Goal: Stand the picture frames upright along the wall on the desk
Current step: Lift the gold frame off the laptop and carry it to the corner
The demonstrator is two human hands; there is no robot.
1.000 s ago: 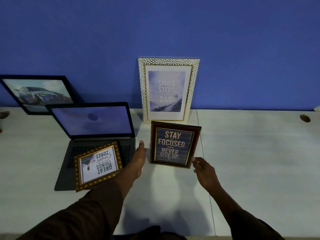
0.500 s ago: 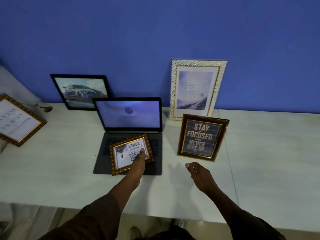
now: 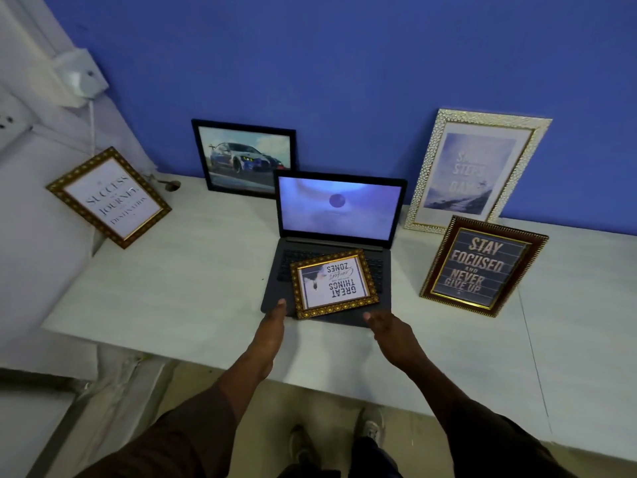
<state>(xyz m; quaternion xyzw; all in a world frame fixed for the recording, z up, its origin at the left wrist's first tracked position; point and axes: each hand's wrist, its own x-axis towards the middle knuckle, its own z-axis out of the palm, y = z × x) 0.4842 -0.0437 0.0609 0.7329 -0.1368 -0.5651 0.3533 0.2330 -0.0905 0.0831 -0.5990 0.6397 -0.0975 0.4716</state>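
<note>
A small gold-framed picture (image 3: 333, 283) reading "Great things" lies flat and upside down on the laptop's keyboard. My left hand (image 3: 274, 322) reaches toward its near left corner, fingertips beside the frame, and my right hand (image 3: 387, 327) is open just below its near right corner; neither grips it. A dark red "Stay focused" frame (image 3: 482, 265) stands upright on the white desk (image 3: 179, 284), in front of a tall white-and-gold frame (image 3: 477, 172) leaning on the blue wall. A black car picture (image 3: 245, 158) leans on the wall behind the laptop.
An open laptop (image 3: 339, 208) sits mid-desk with its screen lit. A gold "Success" frame (image 3: 109, 196) leans tilted against the white surface at the left. A white box with a cable (image 3: 81, 77) hangs on the left wall. The desk's front edge is near my arms.
The view has drawn back and swung left, showing more of the desk's left end. My left hand slid off the small frame to its near left corner; my right hand moved left to its right corner.
</note>
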